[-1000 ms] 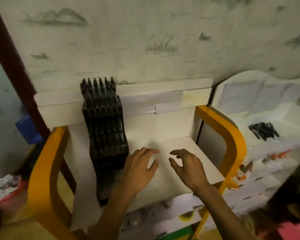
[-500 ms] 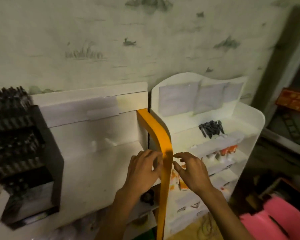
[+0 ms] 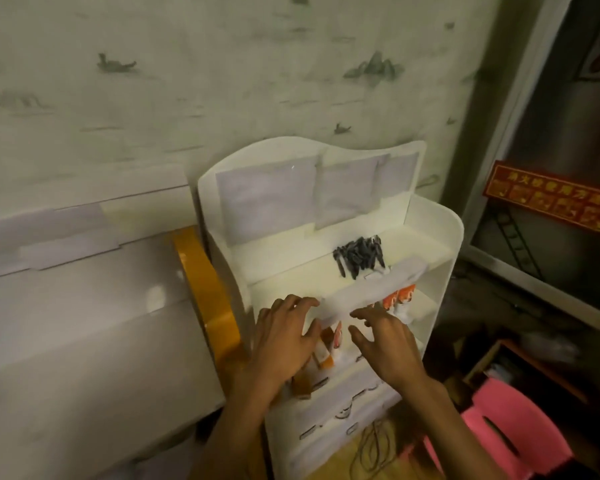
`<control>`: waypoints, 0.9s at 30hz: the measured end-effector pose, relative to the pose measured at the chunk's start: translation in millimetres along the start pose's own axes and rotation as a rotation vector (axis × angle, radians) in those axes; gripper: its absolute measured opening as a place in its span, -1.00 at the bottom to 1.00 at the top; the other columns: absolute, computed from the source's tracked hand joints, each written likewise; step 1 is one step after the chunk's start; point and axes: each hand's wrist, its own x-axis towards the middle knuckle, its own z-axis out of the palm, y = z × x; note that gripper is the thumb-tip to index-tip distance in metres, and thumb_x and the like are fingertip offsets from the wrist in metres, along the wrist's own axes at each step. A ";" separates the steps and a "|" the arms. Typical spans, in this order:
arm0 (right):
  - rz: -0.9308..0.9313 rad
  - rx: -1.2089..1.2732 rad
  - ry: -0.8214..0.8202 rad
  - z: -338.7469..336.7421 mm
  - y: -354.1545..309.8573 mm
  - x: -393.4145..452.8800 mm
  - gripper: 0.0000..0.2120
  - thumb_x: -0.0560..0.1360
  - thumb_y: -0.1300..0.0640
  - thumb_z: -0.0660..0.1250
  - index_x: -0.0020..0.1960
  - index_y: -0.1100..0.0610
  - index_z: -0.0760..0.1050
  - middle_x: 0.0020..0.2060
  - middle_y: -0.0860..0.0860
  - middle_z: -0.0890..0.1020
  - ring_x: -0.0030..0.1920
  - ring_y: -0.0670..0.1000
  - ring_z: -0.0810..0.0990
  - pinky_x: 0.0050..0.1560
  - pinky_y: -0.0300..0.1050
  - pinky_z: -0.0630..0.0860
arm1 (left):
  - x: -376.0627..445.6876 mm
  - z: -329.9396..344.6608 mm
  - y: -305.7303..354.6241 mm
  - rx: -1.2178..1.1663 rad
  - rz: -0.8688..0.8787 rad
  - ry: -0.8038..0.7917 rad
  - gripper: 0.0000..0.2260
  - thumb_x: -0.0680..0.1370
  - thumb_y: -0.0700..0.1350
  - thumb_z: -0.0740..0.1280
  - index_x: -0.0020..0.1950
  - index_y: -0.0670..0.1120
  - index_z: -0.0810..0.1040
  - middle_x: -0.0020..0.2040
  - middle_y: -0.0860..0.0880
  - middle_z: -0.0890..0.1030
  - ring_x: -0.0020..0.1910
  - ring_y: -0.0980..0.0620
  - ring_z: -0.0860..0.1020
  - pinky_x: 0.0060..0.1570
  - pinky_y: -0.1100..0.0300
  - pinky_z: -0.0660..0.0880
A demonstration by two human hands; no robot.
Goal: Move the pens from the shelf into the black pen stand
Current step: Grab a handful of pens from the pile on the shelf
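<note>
Neither grip has anything in it: the left hand (image 3: 284, 337) and the right hand (image 3: 385, 341) both hover with fingers spread and loosely bent, palms down, in front of the white shelf unit (image 3: 440, 230). The pens (image 3: 359, 255) lie in one dark heap on the unit's top shelf, up and to the right of both hands and well apart from the fingertips. They overlap too closely for a firm count; it looks like a dozen or more. The black pen stand is not in view.

Judging by this, the step in hand is the reach for a pickup, with nothing yet lifted. The next move calls for the hands to rise over the paper-covered front lip (image 3: 368, 292) of the top shelf and close on some pens from the heap, then carry them leftward to wherever the stand is.

Below the lip, several orange-and-white tubes (image 3: 397, 299) stand on a lower shelf, at least two to the right and a few more between the hands. An orange rail (image 3: 205, 289) edges the neighbouring white unit (image 3: 84, 306), and one pink stool (image 3: 513, 431) sits at lower right.
</note>
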 end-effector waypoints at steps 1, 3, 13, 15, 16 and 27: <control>-0.002 -0.008 -0.003 0.4 12.1 9.7 -0.70 0.56 -0.06 0.31 0.28 -0.08 0.51 0.21 -0.10 0.61 0.12 -0.05 0.60 0.02 -0.05 0.61 | 12.2 8.4 4.3 0.007 -0.003 -0.005 -0.67 0.64 0.13 0.17 0.40 0.19 0.40 0.39 0.12 0.47 0.33 0.07 0.44 0.38 0.06 0.34; -0.002 -0.030 -0.018 1.4 35.7 30.8 -0.70 0.56 -0.06 0.31 0.28 -0.09 0.50 0.21 -0.10 0.61 0.12 -0.05 0.60 0.02 -0.04 0.61 | 38.2 24.9 11.6 0.011 -0.020 -0.019 -0.67 0.65 0.12 0.16 0.41 0.18 0.39 0.41 0.11 0.45 0.35 0.06 0.43 0.40 0.07 0.28; -0.031 -0.086 -0.090 -1.9 120.5 153.3 -0.70 0.56 -0.07 0.31 0.28 -0.07 0.53 0.22 -0.08 0.61 0.08 -0.04 0.63 0.06 -0.10 0.58 | 161.5 84.8 28.1 0.025 -0.112 -0.019 -0.68 0.63 0.10 0.16 0.38 0.17 0.41 0.34 0.09 0.48 0.30 0.05 0.44 0.30 0.09 0.32; -0.037 -0.075 -0.097 -2.1 132.5 172.7 -0.70 0.56 -0.04 0.31 0.28 -0.04 0.54 0.21 -0.06 0.61 0.11 -0.01 0.61 0.07 -0.11 0.56 | 178.5 91.9 28.3 0.029 -0.125 -0.020 -0.69 0.63 0.09 0.16 0.38 0.17 0.41 0.33 0.09 0.49 0.29 0.05 0.45 0.28 0.10 0.33; -0.036 -0.066 -0.104 -1.5 137.7 181.1 -0.70 0.56 -0.03 0.31 0.28 -0.03 0.54 0.21 -0.05 0.61 0.12 -0.01 0.61 0.08 -0.11 0.55 | 185.3 95.2 28.5 0.029 -0.131 -0.022 -0.69 0.63 0.09 0.16 0.37 0.17 0.42 0.33 0.10 0.49 0.29 0.06 0.45 0.27 0.10 0.33; -0.075 0.012 -0.203 22.9 193.2 270.7 -0.73 0.55 0.00 0.35 0.21 0.03 0.57 0.12 -0.01 0.64 0.06 0.02 0.60 0.05 -0.16 0.52 | 260.5 134.0 28.5 0.017 -0.222 -0.032 -0.69 0.63 0.10 0.17 0.37 0.16 0.41 0.33 0.08 0.49 0.27 0.03 0.45 0.27 0.04 0.36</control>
